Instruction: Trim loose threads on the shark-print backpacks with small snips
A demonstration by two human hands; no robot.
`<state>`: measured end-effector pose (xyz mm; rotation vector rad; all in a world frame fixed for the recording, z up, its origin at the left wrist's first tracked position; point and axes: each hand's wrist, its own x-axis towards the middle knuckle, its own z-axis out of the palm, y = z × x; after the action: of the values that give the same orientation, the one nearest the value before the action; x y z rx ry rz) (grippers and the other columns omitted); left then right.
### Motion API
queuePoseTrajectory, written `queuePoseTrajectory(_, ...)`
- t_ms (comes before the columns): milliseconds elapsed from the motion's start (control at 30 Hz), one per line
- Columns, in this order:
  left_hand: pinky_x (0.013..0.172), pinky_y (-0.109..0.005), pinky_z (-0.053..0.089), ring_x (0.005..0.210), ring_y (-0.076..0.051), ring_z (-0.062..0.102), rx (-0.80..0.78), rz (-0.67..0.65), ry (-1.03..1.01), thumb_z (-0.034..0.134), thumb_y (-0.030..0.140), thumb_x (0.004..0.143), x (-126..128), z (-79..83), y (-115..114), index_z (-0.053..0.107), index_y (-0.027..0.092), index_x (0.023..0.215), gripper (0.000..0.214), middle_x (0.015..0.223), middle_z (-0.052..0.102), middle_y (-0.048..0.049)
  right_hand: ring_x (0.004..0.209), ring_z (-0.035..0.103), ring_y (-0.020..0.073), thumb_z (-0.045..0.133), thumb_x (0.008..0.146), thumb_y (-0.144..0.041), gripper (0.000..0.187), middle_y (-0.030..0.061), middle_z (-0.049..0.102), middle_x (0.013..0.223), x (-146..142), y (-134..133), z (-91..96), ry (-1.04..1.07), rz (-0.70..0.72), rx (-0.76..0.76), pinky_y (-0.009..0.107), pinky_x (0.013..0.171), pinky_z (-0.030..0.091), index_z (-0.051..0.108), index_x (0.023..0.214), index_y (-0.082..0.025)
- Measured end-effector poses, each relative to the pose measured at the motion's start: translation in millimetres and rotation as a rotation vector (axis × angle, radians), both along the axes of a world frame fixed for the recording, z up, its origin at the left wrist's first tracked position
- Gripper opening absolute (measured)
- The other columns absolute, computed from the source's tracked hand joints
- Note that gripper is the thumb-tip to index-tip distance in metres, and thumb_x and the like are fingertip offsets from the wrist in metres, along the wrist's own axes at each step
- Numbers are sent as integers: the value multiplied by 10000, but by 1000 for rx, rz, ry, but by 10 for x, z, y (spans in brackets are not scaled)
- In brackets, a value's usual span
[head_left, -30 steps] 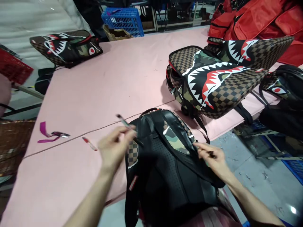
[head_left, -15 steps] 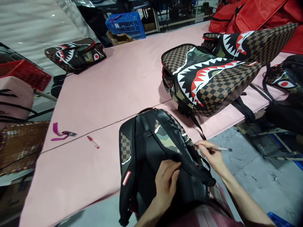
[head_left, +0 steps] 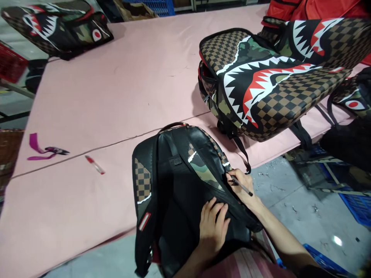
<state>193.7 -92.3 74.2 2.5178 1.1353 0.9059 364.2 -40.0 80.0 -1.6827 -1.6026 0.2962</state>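
Note:
A black backpack (head_left: pixel 174 181) with checkered and camouflage patches lies back side up in front of me, partly over the table's near edge. My left hand (head_left: pixel 213 224) rests on its padded back panel with the fingers spread. At the bag's right side, by the shoulder strap, my right hand (head_left: pixel 242 187) is closed around a slim pen (head_left: pixel 243 187). The pen's dark end points down to the right; its other end meets the bag's edge, partly hidden by my fingers.
On the pink table (head_left: pixel 116 96) lie a red-capped pen (head_left: pixel 95 165) and thread snips (head_left: pixel 56 150) with a purple ribbon. Shark-print backpacks (head_left: pixel 269 85) stand at the right, another backpack (head_left: pixel 60 31) at the far left. Red bags (head_left: pixel 319 9) are piled behind.
My right hand has moved left against the bag's edge, and the pen now tilts downward. My left hand has flattened, its fingers spreading on the back panel. The view has shifted.

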Motion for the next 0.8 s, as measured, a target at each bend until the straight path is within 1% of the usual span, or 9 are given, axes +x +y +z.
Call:
queuePoseTrajectory(100, 917, -445, 431, 1101, -279, 502, -7, -1, -10, 512, 131, 818, -1, -25, 0, 560, 117, 1073, 260, 987, 592, -100, 510, 545, 88, 470, 878, -197, 113, 18, 583, 660, -25, 5, 2, -112, 54, 43, 188, 476, 399, 528, 790, -156)
queuePoseTrajectory(200, 915, -440, 428, 1084, -277, 513, -6, -2, -19, 515, 126, 812, -1, -46, -4, 567, 110, 1058, 253, 973, 597, -98, 512, 531, 86, 469, 873, -167, 95, 13, 563, 653, -38, 4, -2, -161, 65, 62, 189, 474, 389, 512, 788, -160)
queuePoseTrajectory(367, 918, -437, 428, 1069, -267, 530, 7, 15, -14, 513, 141, 814, 3, -62, 0, 570, 124, 1048, 241, 959, 608, -89, 568, 554, 85, 477, 876, -159, 94, 15, 572, 685, -39, 3, -30, -183, 83, 59, 183, 505, 392, 519, 793, -166)
queuePoseTrajectory(567, 920, -421, 443, 1060, -244, 551, 7, 15, 4, 510, 135, 814, 2, -58, 14, 568, 138, 1039, 232, 936, 621, -82, 466, 500, 74, 497, 861, -183, 110, -9, 552, 615, -37, -35, -75, -217, 21, 26, 194, 460, 363, 534, 758, -169)
queuePoseTrajectory(667, 914, -423, 447, 1048, -247, 560, 2, 13, -5, 521, 135, 808, -1, -62, 14, 577, 141, 1032, 231, 925, 626, -78, 517, 531, 83, 499, 856, -167, 90, 9, 586, 664, -25, -48, -92, -184, 49, 41, 194, 489, 389, 549, 782, -174)
queuePoseTrajectory(800, 916, -426, 440, 1040, -248, 561, -6, 13, -23, 526, 135, 805, 1, -78, 13, 585, 142, 1028, 231, 918, 630, -74, 600, 571, 101, 478, 872, -176, 112, 31, 610, 718, -22, -33, -80, -177, 86, -4, 206, 532, 415, 561, 797, -178)
